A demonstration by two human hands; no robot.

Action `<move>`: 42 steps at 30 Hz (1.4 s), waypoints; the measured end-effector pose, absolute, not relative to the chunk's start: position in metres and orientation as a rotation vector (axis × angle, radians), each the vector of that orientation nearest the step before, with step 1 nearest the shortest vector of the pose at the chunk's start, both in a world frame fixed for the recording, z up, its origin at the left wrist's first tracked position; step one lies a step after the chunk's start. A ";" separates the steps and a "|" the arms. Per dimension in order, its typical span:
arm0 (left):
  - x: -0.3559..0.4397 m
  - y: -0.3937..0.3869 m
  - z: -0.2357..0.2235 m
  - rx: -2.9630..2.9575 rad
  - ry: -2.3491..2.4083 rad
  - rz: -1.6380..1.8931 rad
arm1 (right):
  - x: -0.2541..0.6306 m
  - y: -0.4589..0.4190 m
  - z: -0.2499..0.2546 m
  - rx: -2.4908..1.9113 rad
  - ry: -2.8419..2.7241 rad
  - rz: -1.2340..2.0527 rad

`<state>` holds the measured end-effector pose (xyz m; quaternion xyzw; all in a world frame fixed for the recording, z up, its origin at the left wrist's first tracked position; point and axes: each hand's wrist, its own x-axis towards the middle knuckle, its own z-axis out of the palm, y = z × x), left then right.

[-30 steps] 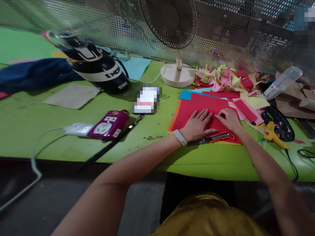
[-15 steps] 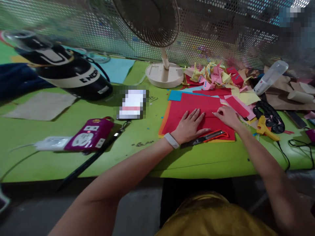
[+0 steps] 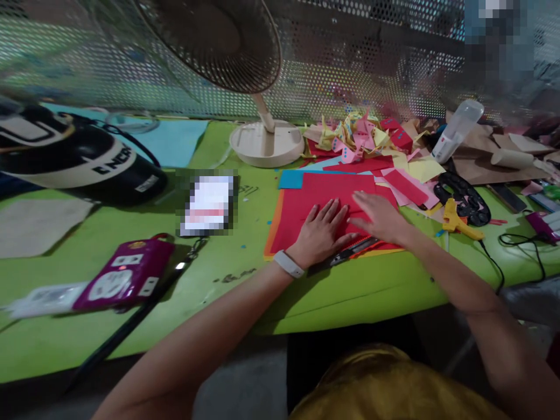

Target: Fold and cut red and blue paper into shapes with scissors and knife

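My left hand [image 3: 321, 230] lies flat on red paper [image 3: 332, 189], fingers spread, with a pale band [image 3: 289, 263] on the wrist. Just right of it, my right hand [image 3: 380, 217] is over the same red paper with its fingers stretched out; whether it touches the sheet I cannot tell. An orange and black utility knife [image 3: 356, 249] rests along the near edge of the paper, partly hidden by my hands. Orange sheets [image 3: 273, 233] stick out from under the red paper. At its far left corner is a blue piece [image 3: 290, 179].
Behind the paper are a fan [image 3: 266, 143] and a heap of folded paper scraps [image 3: 365, 134]. To the right lie a yellow glue gun [image 3: 459, 220] and a clear bottle [image 3: 457, 131]. A phone [image 3: 207, 204], purple power strip [image 3: 126, 274] and black flask [image 3: 109, 157] are on the left.
My right hand has gone from a pinch on the red paper to stretched fingers, closer to my left hand. My left hand stays flat. The camera view has shifted.
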<state>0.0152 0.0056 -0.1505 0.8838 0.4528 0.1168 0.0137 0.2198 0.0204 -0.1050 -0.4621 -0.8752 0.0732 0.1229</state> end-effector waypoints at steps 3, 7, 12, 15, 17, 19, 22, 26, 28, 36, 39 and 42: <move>0.013 0.007 -0.153 2.776 1.398 0.324 | 0.205 0.005 -0.117 -1.317 -2.735 0.321; 0.013 0.006 -0.152 2.775 1.398 0.331 | 0.199 -0.002 -0.126 -1.391 -2.744 0.319; 0.014 0.004 -0.147 2.737 1.393 0.329 | 0.198 -0.002 -0.123 -1.439 -2.750 0.335; 0.015 0.004 -0.142 2.722 1.412 0.259 | 0.196 -0.002 -0.121 -1.474 -2.761 0.337; 0.015 0.003 -0.141 2.725 1.416 0.223 | 0.195 -0.003 -0.121 -1.485 -2.762 0.340; 0.015 0.003 -0.140 2.735 1.413 0.212 | 0.195 -0.003 -0.120 -1.481 -2.756 0.345; 0.014 0.004 -0.142 2.751 1.400 0.216 | 0.197 -0.002 -0.118 -1.465 -2.762 0.364; 0.012 0.006 -0.147 2.767 1.391 0.214 | 0.198 -0.002 -0.116 -1.469 -2.763 0.378; 0.012 0.006 -0.149 2.770 1.388 0.222 | 0.198 -0.003 -0.115 -1.478 -2.758 0.371; 0.013 0.007 -0.152 2.776 1.409 0.252 | 0.200 -0.005 -0.110 -1.491 -2.776 0.413; 0.013 0.007 -0.151 2.767 1.406 0.231 | 0.200 -0.005 -0.111 -1.502 -2.775 0.418; 0.012 0.007 -0.150 2.758 1.393 0.228 | 0.200 -0.004 -0.111 -1.501 -2.768 0.441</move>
